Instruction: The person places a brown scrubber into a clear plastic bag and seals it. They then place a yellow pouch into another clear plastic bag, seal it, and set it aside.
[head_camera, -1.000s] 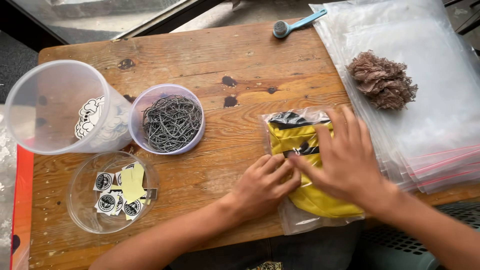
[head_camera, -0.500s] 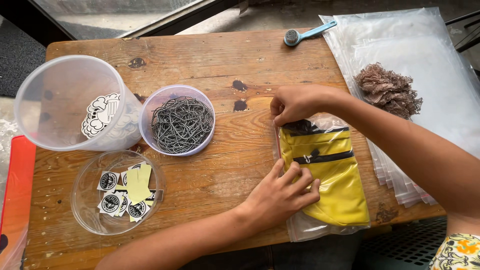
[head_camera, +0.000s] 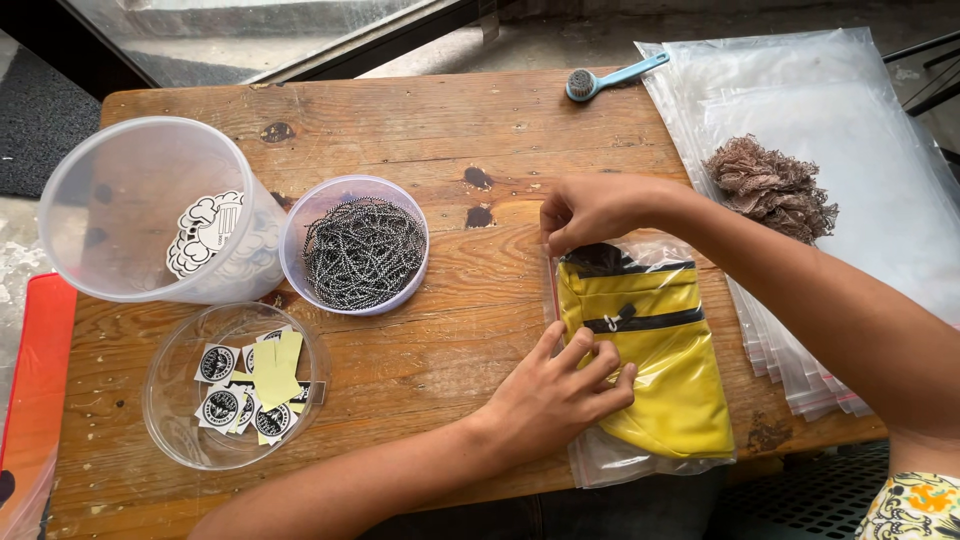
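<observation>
Bagging stands near its end, judging by the layout. Worn wooden tabletop (head_camera: 420, 130) carries the work. Stack of clear plastic zip bags (head_camera: 860, 120) lies at its right edge, with a brown tangled fibre clump (head_camera: 770, 185) on top. Clear zip bag (head_camera: 640, 465) lies at the front edge; the yellow fabric pouch with black trim (head_camera: 660, 370) sits fully inside. Left hand (head_camera: 560, 395) presses flat on the bag, fingers spread, grip unclenched. Right hand (head_camera: 590, 210) pinches the bag's top edge, grip closed on the seal strip. Remaining: the seal appears not yet closed along its length. Small round tub of dark bead chains (head_camera: 362, 250) stands well apart.
</observation>
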